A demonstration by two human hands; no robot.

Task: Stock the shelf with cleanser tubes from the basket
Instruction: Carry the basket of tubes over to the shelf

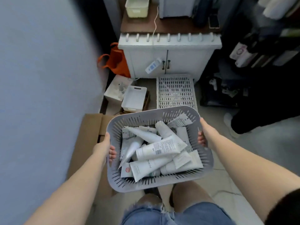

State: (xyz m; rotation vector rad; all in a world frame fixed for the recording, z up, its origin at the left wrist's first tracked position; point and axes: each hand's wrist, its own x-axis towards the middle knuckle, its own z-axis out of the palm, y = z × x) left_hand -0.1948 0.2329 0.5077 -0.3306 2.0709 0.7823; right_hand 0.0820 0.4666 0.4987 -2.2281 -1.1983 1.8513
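A grey slotted plastic basket (146, 116) is held up in front of me over my legs. Several white cleanser tubes (158, 149) lie jumbled inside it, pointing in different directions. My left hand (104, 147) grips the basket's left rim, fingers curled through to the inside. On the opposite side my right hand (204, 133) grips the right rim the same way. No shelf for the tubes is plainly visible; dark racks stand blurred at the right edge.
A white cabinet (168, 59) stands ahead, a white slotted crate (176, 91) on the floor before it. Small white boxes (134, 98) and an orange bag (116, 60) sit left of it. Brown cardboard (88, 135) lies at my left. Someone's dark-clad leg and shoe (233, 125) stand right.
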